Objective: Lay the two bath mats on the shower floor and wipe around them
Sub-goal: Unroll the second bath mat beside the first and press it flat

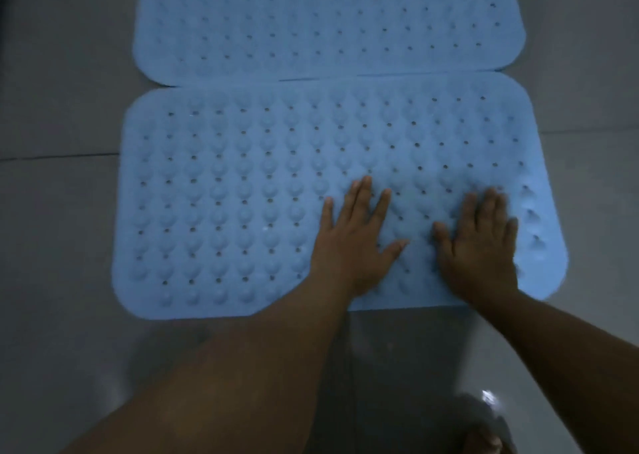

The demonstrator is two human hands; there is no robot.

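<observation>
Two light blue rubber bath mats with bumps and small holes lie flat on the grey tiled floor, edge to edge. The near mat (224, 194) fills the middle of the view; the far mat (328, 21) lies beyond it and runs out of the top. My left hand (356, 239) presses flat on the near mat right of its centre, fingers spread. My right hand (480, 242) presses flat near the mat's right end, fingers straight. Neither hand holds anything.
Grey floor tiles (58, 108) with a grout line surround the mats on the left and right. A wet, shiny patch of floor (397, 367) lies just in front of the near mat. A dark blurred object (484, 422) sits at the bottom right.
</observation>
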